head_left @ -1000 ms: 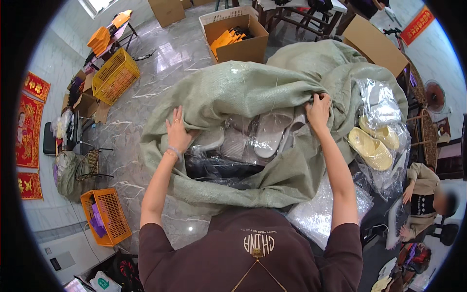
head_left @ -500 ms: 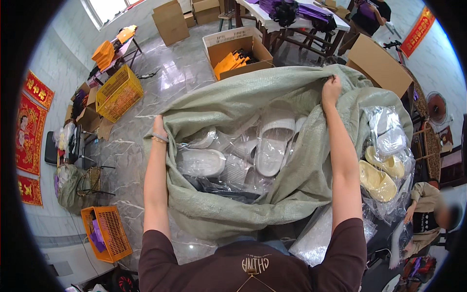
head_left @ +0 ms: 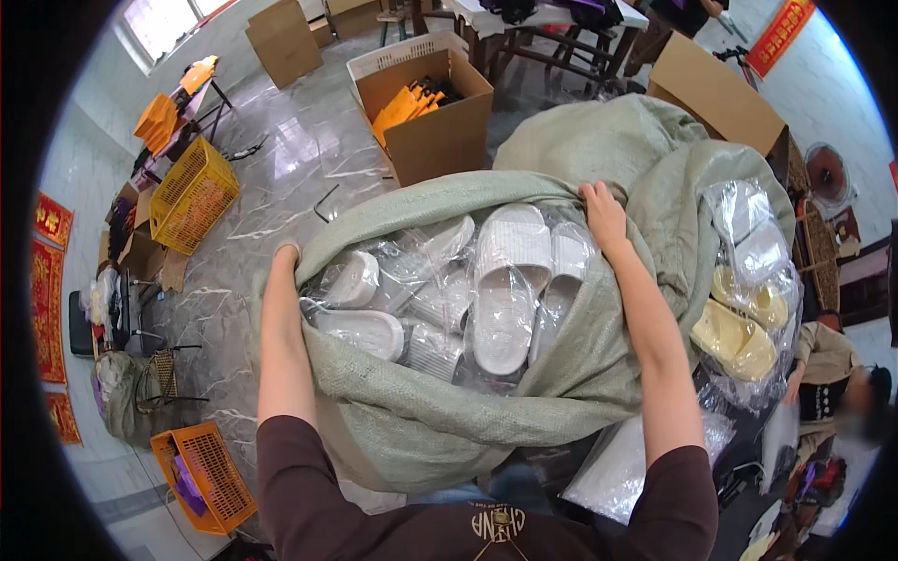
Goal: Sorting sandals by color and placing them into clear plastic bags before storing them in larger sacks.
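Note:
In front of me a large grey-green woven sack gapes wide, its rim folded outward. Inside lie several white slippers wrapped in clear plastic. My left hand is closed on the sack's rim at the left, its fingertips partly hidden behind the cloth. At the far right of the opening, my right hand grips the same rim, fingers curled over the fold. Just right of my right arm are bagged yellow slippers and a bagged grey pair.
A cardboard box with orange items stands beyond the sack. Another bulging sack lies at the far right. A yellow crate and an orange crate are on the left. Someone in a beige jacket is at the right.
The far rim has come down toward me and is folded back, baring more of the white slippers. Both hands still hold the rim; the right has moved nearer and a little left.

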Demonstrator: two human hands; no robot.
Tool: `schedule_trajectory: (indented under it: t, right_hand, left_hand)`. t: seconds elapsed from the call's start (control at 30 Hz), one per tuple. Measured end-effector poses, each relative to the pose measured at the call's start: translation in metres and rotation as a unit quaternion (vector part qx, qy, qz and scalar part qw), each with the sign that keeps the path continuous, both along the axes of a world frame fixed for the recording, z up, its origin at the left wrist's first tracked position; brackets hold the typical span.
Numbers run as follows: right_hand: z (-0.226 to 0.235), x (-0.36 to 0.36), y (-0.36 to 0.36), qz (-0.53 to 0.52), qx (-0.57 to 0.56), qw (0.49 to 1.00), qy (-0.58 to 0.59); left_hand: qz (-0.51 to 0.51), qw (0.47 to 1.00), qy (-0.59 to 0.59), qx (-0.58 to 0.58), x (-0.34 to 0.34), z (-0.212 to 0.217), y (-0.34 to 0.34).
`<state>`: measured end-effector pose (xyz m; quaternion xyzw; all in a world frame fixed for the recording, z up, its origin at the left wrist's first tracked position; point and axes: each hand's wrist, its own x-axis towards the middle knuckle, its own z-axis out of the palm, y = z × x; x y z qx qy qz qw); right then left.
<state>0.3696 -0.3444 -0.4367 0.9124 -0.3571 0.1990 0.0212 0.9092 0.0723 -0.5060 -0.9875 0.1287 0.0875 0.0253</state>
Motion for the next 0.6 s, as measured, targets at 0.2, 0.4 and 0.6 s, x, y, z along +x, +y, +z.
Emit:
schedule_trajectory:
  t: [0.2, 0.4, 0.6]
  right_hand:
    - [0.097, -0.056, 0.078, 0.104, -0.072, 0.991, -0.030]
    - [0.151, -0.113, 0.242, -0.078, 0.114, 0.984, 0.111]
    - [0.081, -0.148, 0.253, -0.164, 0.213, 0.944, 0.189]
  left_hand:
    - [-0.194, 0.952, 0.234, 0.010, -0.010, 0.028, -0.006]
    - [-0.369, 0.918, -0.120, -0.082, -0.088, 0.124, -0.021]
    - [-0.585, 0.782, 0.139, -0.163, -0.368, 0.244, 0.012]
